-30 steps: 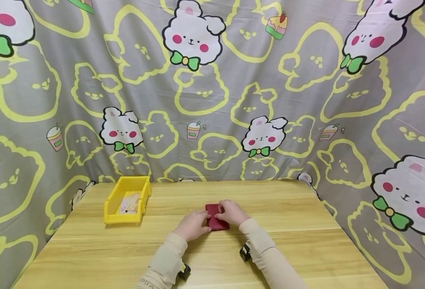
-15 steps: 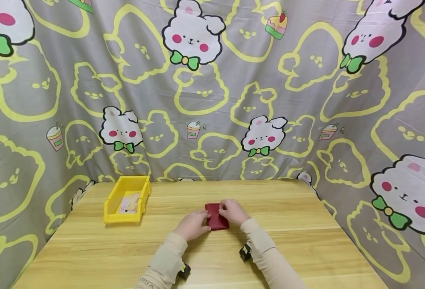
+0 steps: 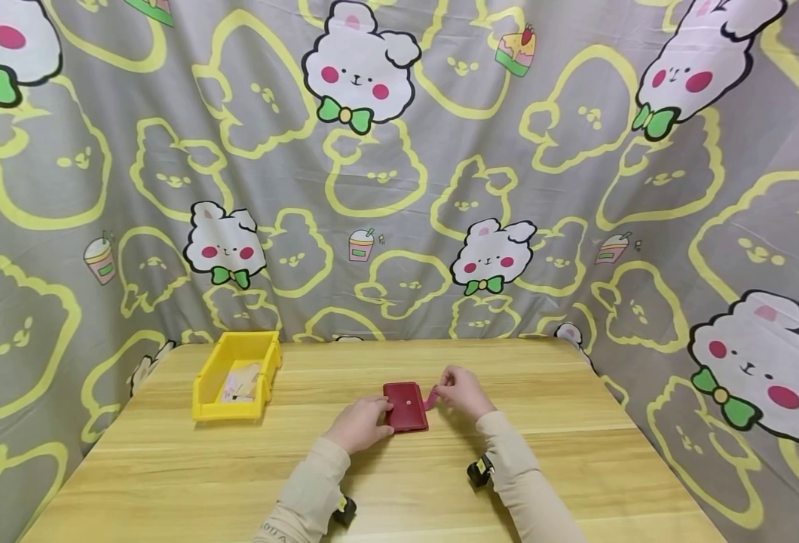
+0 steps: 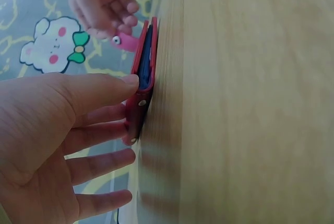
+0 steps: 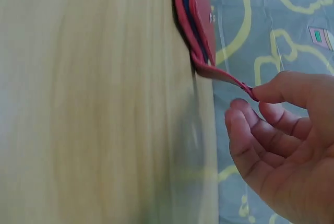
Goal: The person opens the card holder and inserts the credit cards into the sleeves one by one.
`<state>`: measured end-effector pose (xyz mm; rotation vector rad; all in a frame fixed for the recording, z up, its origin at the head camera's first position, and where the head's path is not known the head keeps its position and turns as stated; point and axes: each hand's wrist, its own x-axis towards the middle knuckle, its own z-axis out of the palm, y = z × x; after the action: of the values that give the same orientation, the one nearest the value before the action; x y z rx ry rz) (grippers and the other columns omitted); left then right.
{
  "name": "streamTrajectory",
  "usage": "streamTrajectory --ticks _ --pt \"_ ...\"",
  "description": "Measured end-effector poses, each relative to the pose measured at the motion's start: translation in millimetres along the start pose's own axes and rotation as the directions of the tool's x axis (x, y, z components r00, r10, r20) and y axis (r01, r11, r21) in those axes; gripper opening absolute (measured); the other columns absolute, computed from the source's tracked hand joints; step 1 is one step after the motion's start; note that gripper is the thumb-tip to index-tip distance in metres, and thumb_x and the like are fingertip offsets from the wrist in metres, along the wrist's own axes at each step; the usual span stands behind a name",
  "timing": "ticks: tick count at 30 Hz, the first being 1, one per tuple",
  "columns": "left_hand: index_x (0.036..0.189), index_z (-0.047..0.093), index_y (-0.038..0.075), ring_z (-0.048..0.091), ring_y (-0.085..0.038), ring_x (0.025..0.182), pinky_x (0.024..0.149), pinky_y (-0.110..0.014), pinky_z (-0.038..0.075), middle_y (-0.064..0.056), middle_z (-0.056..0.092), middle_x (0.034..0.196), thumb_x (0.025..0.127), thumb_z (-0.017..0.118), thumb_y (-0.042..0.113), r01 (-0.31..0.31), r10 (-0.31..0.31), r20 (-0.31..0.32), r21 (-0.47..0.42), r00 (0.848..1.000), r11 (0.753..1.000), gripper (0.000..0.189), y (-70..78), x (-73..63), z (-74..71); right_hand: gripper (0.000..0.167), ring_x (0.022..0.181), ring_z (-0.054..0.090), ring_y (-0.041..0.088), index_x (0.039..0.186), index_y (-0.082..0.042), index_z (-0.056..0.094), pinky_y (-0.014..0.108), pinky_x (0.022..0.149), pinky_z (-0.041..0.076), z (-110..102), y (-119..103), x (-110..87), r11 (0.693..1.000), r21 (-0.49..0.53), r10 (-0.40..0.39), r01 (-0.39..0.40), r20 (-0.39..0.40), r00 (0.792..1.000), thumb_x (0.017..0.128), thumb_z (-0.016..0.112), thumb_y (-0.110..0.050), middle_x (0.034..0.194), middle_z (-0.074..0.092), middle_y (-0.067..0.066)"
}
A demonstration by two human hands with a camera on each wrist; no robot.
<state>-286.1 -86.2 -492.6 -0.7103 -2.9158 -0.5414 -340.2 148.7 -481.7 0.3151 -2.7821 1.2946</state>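
A dark red wallet point(image 3: 408, 416) lies on the table, its dark blue inside showing along the open edges in the left wrist view. My left hand point(image 3: 359, 426) holds it at its left side; the thumb is on the near corner and two fingers reach over the cover, while the other two fingers stick out free. Between thumb and index finger, my right hand point(image 3: 463, 392) pinches the end of the wallet's strap point(image 5: 225, 75), which is pulled out to the right. A small metal snap point(image 3: 408, 403) shows on the cover.
At the back left of the wooden table point(image 3: 542, 467) stands a yellow bin point(image 3: 228, 410) with some flat papers or cards point(image 3: 242, 383) in it. A grey cartoon-print curtain point(image 3: 399, 302) hangs behind and along both sides.
My right hand has moved right, off the wallet's cover, drawing the strap out with it and leaving the snap in sight. The left hand stays on the wallet.
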Motion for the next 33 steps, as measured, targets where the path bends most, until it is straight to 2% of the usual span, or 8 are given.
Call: streamTrajectory --ticks 5,11,20,23,26,28,30,33 --pt "0.121 0.067 0.005 0.06 -0.03 0.12 0.101 -0.043 0.05 -0.013 0.065 0.128 0.084 0.075 0.028 0.001 -0.001 0.0 0.001 1.0 1.0 0.044 -0.6 -0.2 -1.0 0.013 0.062 0.05 0.01 0.083 -0.002 0.058 0.02 0.054 0.044 -2.9 14.7 0.5 0.997 -0.02 -0.074 0.074 -0.002 0.997 0.08 0.07 0.003 0.07 0.056 0.004" --pt "0.121 0.067 0.004 0.06 -0.03 0.12 0.101 -0.044 0.05 -0.013 0.065 0.128 0.084 0.075 0.027 0.001 0.0 0.005 -0.008 1.0 1.0 0.044 0.4 -1.0 -2.6 0.011 0.07 0.053 0.009 0.083 -0.002 0.067 0.022 0.066 0.046 -5.6 30.6 0.1 0.988 -0.026 -0.15 0.152 0.083 0.985 0.077 0.069 0.007 0.076 0.064 0.007" --pt "0.122 0.066 0.004 0.06 -0.03 0.121 0.101 -0.044 0.05 -0.013 0.065 0.128 0.085 0.074 0.026 0.009 -0.009 0.015 -0.029 1.0 1.0 0.044 1.3 -1.7 -3.7 0.012 0.076 0.057 0.011 0.091 0.001 0.071 0.026 0.071 0.047 -12.4 42.1 -1.7 0.987 0.015 -0.161 0.161 0.187 0.969 0.079 0.074 0.0 0.083 0.068 0.012" --pt "0.122 0.066 0.004 0.06 -0.03 0.121 0.102 -0.044 0.05 -0.013 0.064 0.128 0.085 0.074 0.027 0.012 -0.012 0.02 -0.034 1.0 0.999 0.044 1.6 -1.8 -3.3 0.019 0.079 0.056 0.014 0.094 0.0 0.072 0.029 0.073 0.047 -12.8 35.5 -6.7 0.972 -0.104 -0.186 0.209 0.194 0.963 0.077 0.077 -0.005 0.085 0.069 0.011" --pt "0.123 0.066 0.004 0.06 -0.03 0.121 0.102 -0.044 0.049 -0.013 0.064 0.129 0.085 0.074 0.027 0.013 -0.012 0.023 -0.034 1.0 0.999 0.045 1.0 -1.6 -2.3 0.029 0.087 0.058 0.021 0.101 0.0 0.072 0.038 0.079 0.049 -9.0 25.8 -14.4 0.926 -0.286 -0.195 0.249 0.205 0.959 0.075 0.08 -0.013 0.094 0.067 0.013" --pt "0.123 0.065 0.004 0.06 -0.031 0.121 0.102 -0.044 0.049 -0.013 0.064 0.13 0.085 0.074 0.027 0.013 -0.012 0.022 -0.033 1.0 0.999 0.045 0.3 -1.3 -2.1 0.04 0.097 0.059 0.03 0.108 0.002 0.07 0.046 0.088 0.05 -5.6 19.4 -20.4 0.897 -0.367 -0.171 0.246 0.225 0.959 0.075 0.082 -0.019 0.106 0.065 0.017" --pt "0.123 0.065 0.004 0.06 -0.031 0.121 0.102 -0.044 0.049 -0.013 0.064 0.13 0.085 0.074 0.027 0.011 -0.01 0.02 -0.031 1.0 0.999 0.045 -0.5 -0.7 -1.7 0.054 0.111 0.057 0.038 0.117 0.007 0.064 0.052 0.099 0.046 -3.7 13.5 -26.2 0.892 -0.392 -0.127 0.226 0.262 0.957 0.076 0.082 -0.024 0.12 0.06 0.024" --pt "0.124 0.065 0.004 0.06 -0.031 0.121 0.102 -0.044 0.049 -0.013 0.064 0.13 0.085 0.074 0.027 0.012 -0.012 0.017 -0.021 1.0 1.0 0.045 -1.2 -0.4 -1.2 0.074 0.129 0.046 0.045 0.131 0.012 0.053 0.054 0.11 0.039 -3.8 6.5 -34.3 0.903 -0.384 -0.065 0.191 0.317 0.946 0.076 0.082 -0.029 0.138 0.048 0.03"
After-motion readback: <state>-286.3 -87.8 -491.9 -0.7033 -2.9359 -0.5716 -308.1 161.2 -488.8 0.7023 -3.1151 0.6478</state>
